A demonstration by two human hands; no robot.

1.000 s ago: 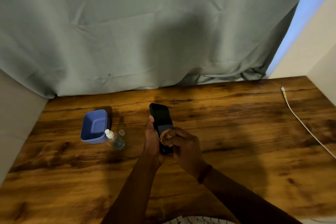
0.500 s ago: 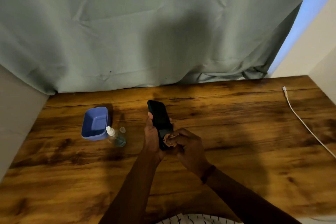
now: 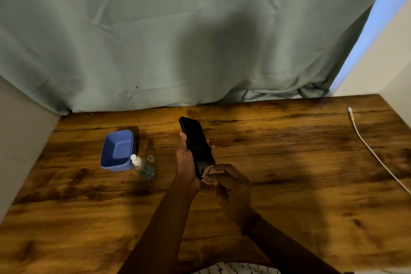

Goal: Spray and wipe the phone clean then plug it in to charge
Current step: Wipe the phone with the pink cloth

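Note:
A black phone (image 3: 195,140) stands tilted above the middle of the wooden table, screen dark. My left hand (image 3: 185,162) grips it from the left and behind. My right hand (image 3: 231,184) pinches a small tan cloth (image 3: 209,176) and presses it against the phone's bottom end. A small clear spray bottle (image 3: 142,165) with a white nozzle stands left of the hands, its clear cap (image 3: 150,159) beside it. A white charging cable (image 3: 364,142) lies on the table's right side, its plug end toward the back.
A blue plastic tub (image 3: 117,150) sits just left of the spray bottle. A grey-green curtain (image 3: 178,40) hangs along the table's back edge. Pale walls close in on the left and right. The wooden table (image 3: 289,184) stretches wide toward me.
The cloth in my right hand has slid down the screen to the phone's bottom end. The phone stays in my left hand, shifted slightly up and away.

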